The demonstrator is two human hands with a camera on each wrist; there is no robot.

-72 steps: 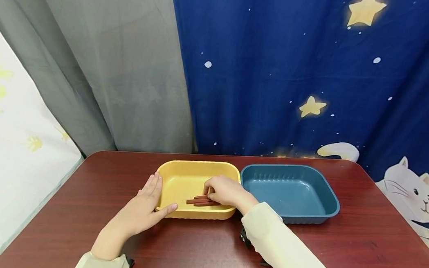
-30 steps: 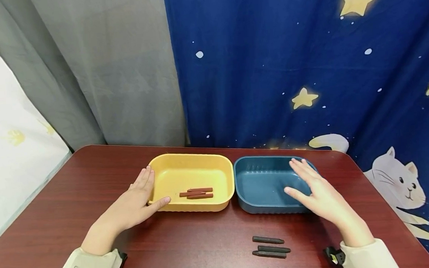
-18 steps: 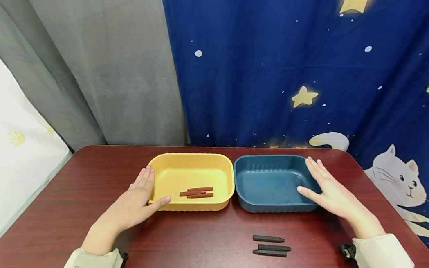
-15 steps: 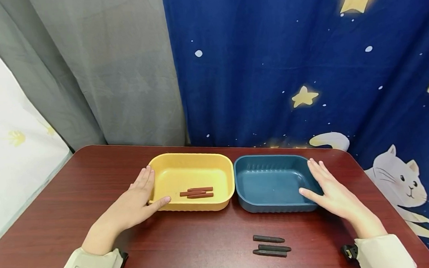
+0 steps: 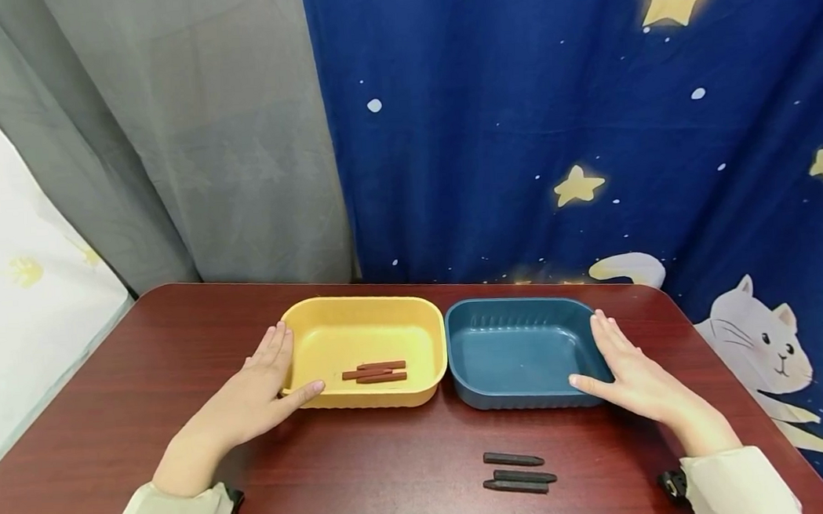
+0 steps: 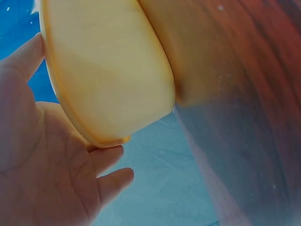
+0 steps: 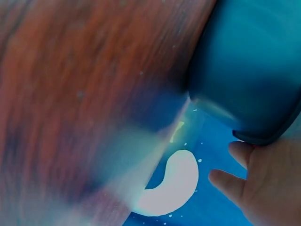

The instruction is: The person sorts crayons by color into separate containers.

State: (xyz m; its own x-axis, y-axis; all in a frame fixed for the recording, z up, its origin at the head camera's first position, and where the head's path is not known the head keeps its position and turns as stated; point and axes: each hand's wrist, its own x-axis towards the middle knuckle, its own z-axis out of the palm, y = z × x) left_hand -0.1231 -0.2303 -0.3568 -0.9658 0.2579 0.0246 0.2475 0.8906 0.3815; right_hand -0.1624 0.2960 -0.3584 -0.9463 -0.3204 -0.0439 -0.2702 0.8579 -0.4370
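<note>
My left hand [image 5: 260,392] rests with straight fingers on the left end of a yellow plastic bin [image 5: 364,400], its thumb over the near rim. Inside the bin lie several reddish-brown crayons [image 5: 381,377] in a small bunch. In the left wrist view the fingers [image 6: 110,157] are spread against the bin's end wall. My right hand [image 5: 638,381] touches the right end of a blue bin [image 5: 526,400] in the same manner, thumb at the near rim. The right wrist view has its fingers [image 7: 228,183] beside that bin's corner. Neither hand holds a crayon.
Three black crayons [image 5: 515,477] with tapered tips lie on the reddish-brown table [image 5: 368,480], in front of the blue bin. The two bins stand side by side near the table's back edge, before a grey curtain [image 5: 235,142] and a blue star-patterned curtain [image 5: 460,128].
My right hand has let go of the brown crayons, left the yellow bin and moved right to the blue bin's far end. The black crayons have come into view. My left hand stays put.
</note>
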